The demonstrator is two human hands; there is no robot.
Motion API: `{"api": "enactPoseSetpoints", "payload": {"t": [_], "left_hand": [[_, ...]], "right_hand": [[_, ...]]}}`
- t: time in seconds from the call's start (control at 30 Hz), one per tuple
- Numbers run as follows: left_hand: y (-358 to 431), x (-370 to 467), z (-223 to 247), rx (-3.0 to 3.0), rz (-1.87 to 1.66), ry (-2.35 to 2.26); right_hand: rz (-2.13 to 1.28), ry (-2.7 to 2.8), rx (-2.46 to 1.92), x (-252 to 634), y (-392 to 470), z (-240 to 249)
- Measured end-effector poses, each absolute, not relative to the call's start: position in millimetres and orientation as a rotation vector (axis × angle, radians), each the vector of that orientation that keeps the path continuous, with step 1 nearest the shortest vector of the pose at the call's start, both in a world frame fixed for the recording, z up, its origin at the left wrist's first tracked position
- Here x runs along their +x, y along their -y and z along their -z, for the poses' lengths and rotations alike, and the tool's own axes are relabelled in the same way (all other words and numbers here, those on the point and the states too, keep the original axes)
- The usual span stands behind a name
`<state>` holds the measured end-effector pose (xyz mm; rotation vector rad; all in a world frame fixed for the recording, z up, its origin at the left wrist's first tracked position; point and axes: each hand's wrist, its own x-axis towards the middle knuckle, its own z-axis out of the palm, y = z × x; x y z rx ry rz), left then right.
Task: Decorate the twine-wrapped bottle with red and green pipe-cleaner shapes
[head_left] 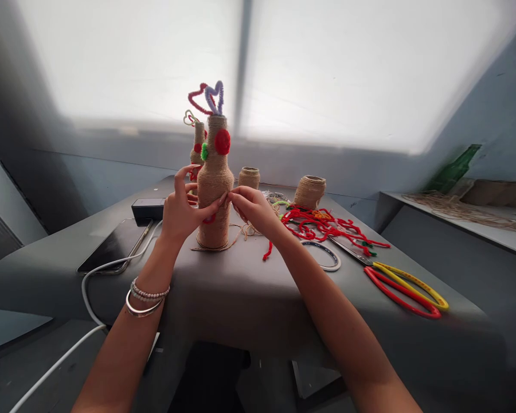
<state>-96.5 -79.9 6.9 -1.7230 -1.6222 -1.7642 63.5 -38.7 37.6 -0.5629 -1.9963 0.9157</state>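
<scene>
A twine-wrapped bottle [215, 182] stands upright on the table, with a red pompom [222, 141], a small green pompom [204, 152] and heart-shaped pipe cleaners [215, 97] at its top. Around its left side curls my left hand [184, 203], thumb pressed across the front and partly covering a red piece [209, 219]. My right hand [250, 206] is closed in a pinch against the bottle's right side, close to the left thumb tip. Whatever lies between its fingertips is too small to make out. Behind is a second decorated twine bottle [198, 137], partly hidden.
Two twine-wrapped jars [310, 190] stand farther back. Red pipe cleaners [313, 223], a tape roll [322, 256] and scissors [406, 289] with red and yellow handles lie right. A phone [114, 246], black box [148, 210] and white cable [86, 292] are left. A green bottle [456, 169] lies on a side shelf.
</scene>
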Motion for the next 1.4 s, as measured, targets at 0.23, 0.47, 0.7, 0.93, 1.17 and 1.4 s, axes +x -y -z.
{"api": "enactPoseSetpoints", "payload": {"t": [0.23, 0.47, 0.7, 0.93, 1.17, 1.4], "left_hand": [[82.3, -94.6, -8.6, -1.719, 1.736, 1.633], [81.0, -95.7, -7.8, -1.723, 1.757, 1.627], [80.8, -96.3, -7.6, -1.732, 1.766, 1.638], [80.9, -94.6, -8.1, -1.707, 1.765, 1.650], [83.6, -93.4, -9.9, -1.711, 1.728, 1.664], [83.5, -92.9, -9.6, -1.702, 1.717, 1.664]], "right_hand": [[-1.008, 1.919, -0.556, 61.6, 40.6, -37.8], [-1.011, 1.911, -0.572, 60.9, 38.5, -36.4], [-1.027, 1.918, -0.592, 63.5, 38.7, -37.5], [-1.062, 1.921, -0.612, 66.1, 36.1, -38.6], [-1.060, 1.967, -0.627, 66.8, 37.9, -38.8], [-1.101, 1.963, -0.610, 67.1, 38.1, -39.8]]}}
